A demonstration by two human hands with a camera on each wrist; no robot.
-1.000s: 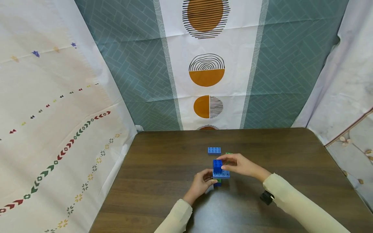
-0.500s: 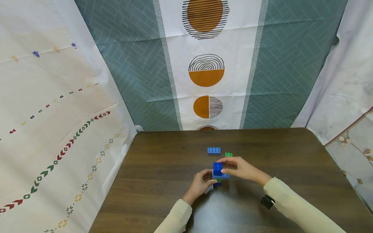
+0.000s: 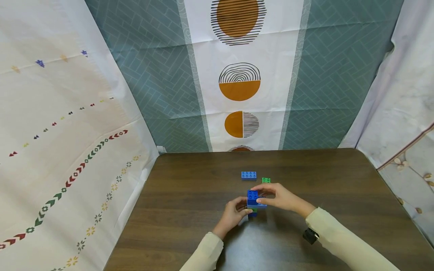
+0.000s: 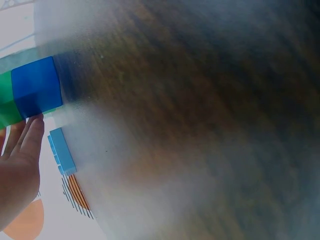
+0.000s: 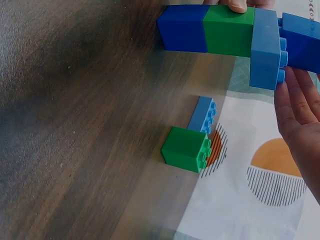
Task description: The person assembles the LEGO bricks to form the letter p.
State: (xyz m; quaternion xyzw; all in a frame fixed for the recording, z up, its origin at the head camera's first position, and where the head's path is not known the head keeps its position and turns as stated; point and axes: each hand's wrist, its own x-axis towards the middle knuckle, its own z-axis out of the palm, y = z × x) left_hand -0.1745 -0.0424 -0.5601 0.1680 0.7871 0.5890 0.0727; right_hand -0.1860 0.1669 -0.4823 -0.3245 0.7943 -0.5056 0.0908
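A small tower of toy building bricks stands upright on the table. From the bottom it has a dark blue brick (image 5: 182, 27), a green brick (image 5: 228, 31), a wider light blue brick (image 5: 265, 50) and a second dark blue brick (image 3: 252, 196) at the top. My left hand (image 3: 232, 215) holds the tower low down, thumb on the green brick. Between thumb and fingers, my right hand (image 3: 279, 197) pinches the top dark blue brick, over the left part of the light blue one. Whether that top brick is fully seated, I cannot tell.
Behind the tower, a loose light blue brick (image 3: 249, 175) and a loose green brick (image 3: 266, 180) lie on the brown wooden table (image 3: 190, 177). A patterned cloth (image 3: 240, 128) hangs behind the table's far edge.
My right hand has moved slightly down with the top dark blue brick, toward the light blue one. More of the loose green brick now shows. My left hand has kept its hold.
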